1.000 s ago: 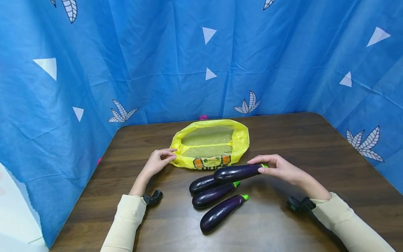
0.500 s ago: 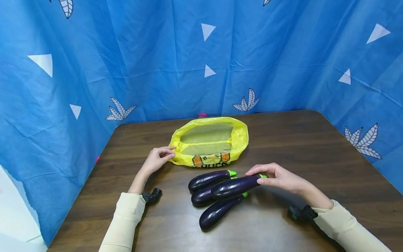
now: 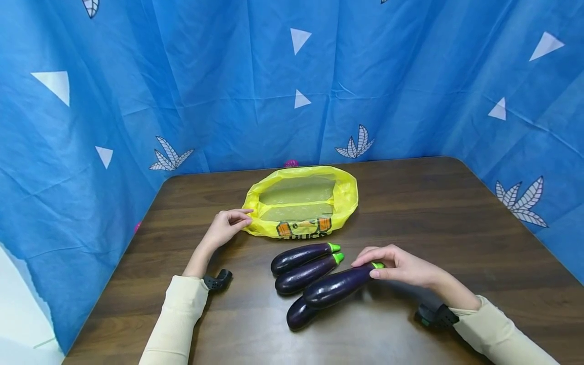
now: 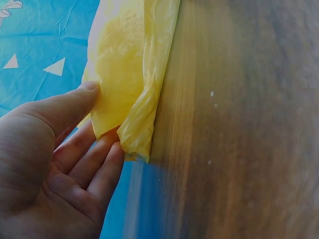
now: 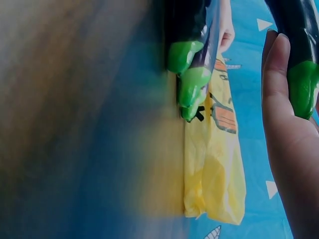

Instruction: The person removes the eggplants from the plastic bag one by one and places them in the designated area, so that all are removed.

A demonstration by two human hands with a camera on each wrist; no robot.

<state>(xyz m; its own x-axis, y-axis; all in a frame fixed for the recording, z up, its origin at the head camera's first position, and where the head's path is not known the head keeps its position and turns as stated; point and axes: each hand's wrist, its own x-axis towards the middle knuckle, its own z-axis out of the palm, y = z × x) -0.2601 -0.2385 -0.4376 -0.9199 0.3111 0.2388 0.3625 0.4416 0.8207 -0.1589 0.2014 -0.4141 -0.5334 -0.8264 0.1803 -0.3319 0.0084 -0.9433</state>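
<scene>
My left hand [image 3: 223,226] pinches the left edge of a yellow plastic bag [image 3: 345,195] between thumb and fingers. The bag's mouth is spread wide, with an orange and black print on its front. In the left wrist view the thumb lies on the yellow film [image 4: 119,64] and the fingertips tuck behind it. With thumb and fingers, my right hand [image 3: 401,266] grips a dark purple eggplant [image 3: 335,288] near its green stem end. This eggplant overlaps another eggplant [image 3: 298,314], hiding most of it. Two more, a rear eggplant [image 3: 301,257] and a middle eggplant [image 3: 303,276], lie side by side.
A brown wooden table [image 3: 433,203] carries everything. Behind it hangs a blue curtain [image 3: 228,76] with white triangles and leaves, along the back and sides. Both wrists wear black camera mounts, such as the left mount [image 3: 219,280].
My right hand has brought the held eggplant down toward the table's near side, from over the rear eggplant to over the front one. My left hand keeps its pinch on the bag.
</scene>
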